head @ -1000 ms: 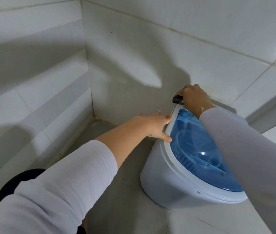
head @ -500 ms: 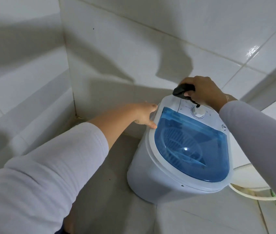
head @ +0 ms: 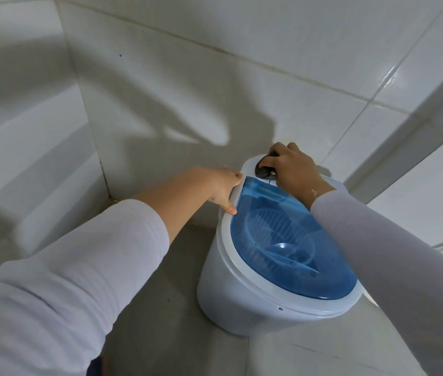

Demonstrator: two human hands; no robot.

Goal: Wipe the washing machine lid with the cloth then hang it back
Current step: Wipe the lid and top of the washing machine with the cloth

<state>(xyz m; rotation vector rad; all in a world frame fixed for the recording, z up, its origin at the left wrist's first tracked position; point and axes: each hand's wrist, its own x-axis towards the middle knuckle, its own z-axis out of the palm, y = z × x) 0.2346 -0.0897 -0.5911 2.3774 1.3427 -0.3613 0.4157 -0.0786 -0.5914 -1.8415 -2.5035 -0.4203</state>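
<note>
A small round white washing machine (head: 231, 299) stands on the floor near the tiled corner. Its lid (head: 296, 248) is translucent blue and closed, with dark specks on it. My right hand (head: 293, 169) is at the machine's far end, shut on a small dark cloth (head: 263, 170) pressed onto the white top panel behind the lid. My left hand (head: 220, 185) rests on the machine's left rim, fingers over the edge and thumb down its side. The control panel is mostly hidden under my right hand and sleeve.
White tiled walls (head: 160, 90) meet in a corner to the left of the machine. A grey tiled floor (head: 160, 308) lies in front. A white ledge or edge (head: 415, 115) slants across the right side behind my right arm.
My right hand has slid the cloth left and down onto the top panel's far corner. The view has shifted right, so the machine sits further right. My left hand stays on the rim.
</note>
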